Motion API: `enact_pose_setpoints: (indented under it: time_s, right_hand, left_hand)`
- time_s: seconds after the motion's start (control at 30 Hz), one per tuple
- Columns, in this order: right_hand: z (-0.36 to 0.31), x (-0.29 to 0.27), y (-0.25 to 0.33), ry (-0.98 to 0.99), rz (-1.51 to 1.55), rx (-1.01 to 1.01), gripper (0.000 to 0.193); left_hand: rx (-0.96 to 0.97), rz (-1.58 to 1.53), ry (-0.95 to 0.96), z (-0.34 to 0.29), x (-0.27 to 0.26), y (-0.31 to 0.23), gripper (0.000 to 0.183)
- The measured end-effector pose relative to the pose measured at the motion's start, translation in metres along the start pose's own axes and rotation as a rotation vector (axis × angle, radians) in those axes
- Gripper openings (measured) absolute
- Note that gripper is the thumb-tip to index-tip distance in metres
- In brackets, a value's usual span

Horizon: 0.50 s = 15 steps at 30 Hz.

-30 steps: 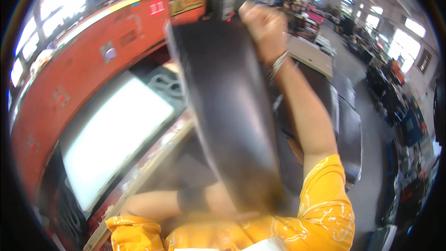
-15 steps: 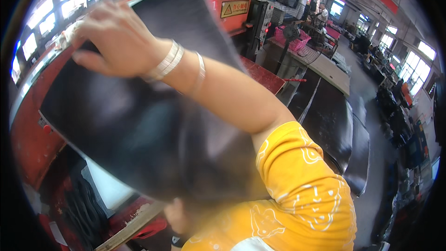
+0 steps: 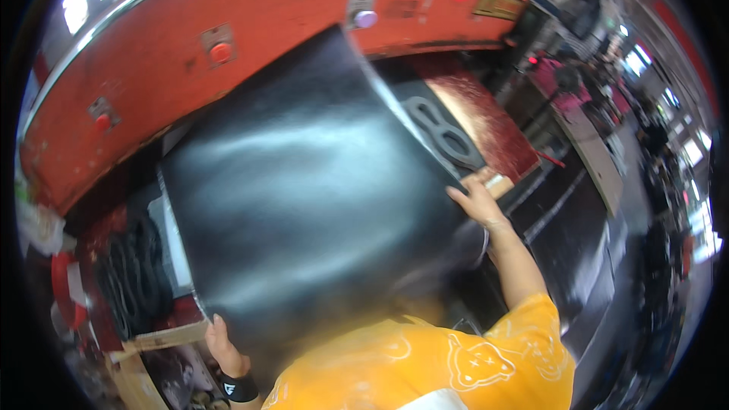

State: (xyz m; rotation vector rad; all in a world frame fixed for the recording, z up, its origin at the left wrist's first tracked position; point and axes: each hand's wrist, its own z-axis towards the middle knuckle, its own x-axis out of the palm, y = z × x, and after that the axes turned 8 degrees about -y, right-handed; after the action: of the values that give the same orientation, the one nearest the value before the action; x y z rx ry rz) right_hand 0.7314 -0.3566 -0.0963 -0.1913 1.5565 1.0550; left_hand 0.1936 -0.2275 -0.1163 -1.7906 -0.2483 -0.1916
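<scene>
A large, glossy black sheet [image 3: 304,175] spans the middle of the head view, tilted and slightly bowed, its near part blurred. At its right edge, my right hand [image 3: 478,201] is closed with the thumb on top. My left hand [image 3: 226,345], below a black wristband, grips the near left corner; its fingertips are partly hidden. The sheet's far corner reaches up to the red machine front. Just beyond the right edge lies a dark grey loop-shaped piece [image 3: 444,135] with openings in it, on the worn red board [image 3: 505,118].
The red machine beam [image 3: 288,19] with several buttons crosses the far side. Left of the sheet lies a pile of dark looped pieces [image 3: 133,277] beside a pale slab [image 3: 173,247]. More black sheets [image 3: 569,235] lie at the right, near a long light-coloured bench [image 3: 588,156].
My right hand has swung from the upper left down to the sheet's right edge. The sheet now lies lower before the machine, and the view has turned toward the red beam.
</scene>
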Motion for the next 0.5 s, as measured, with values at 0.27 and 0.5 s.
enact_pose_setpoints:
  time_s: [0.27,0.5]
  right_hand:
    - [-0.075,-0.031,-0.008,0.266,0.72,0.274,0.041]
    - [0.17,0.03,0.125,-0.286,-0.018,-0.219,0.048]
  left_hand:
    - [0.005,0.283,-0.124,0.032,-0.022,-0.025,0.024]
    - [0.667,1.059,-0.195,0.328,0.059,-0.056,0.026]
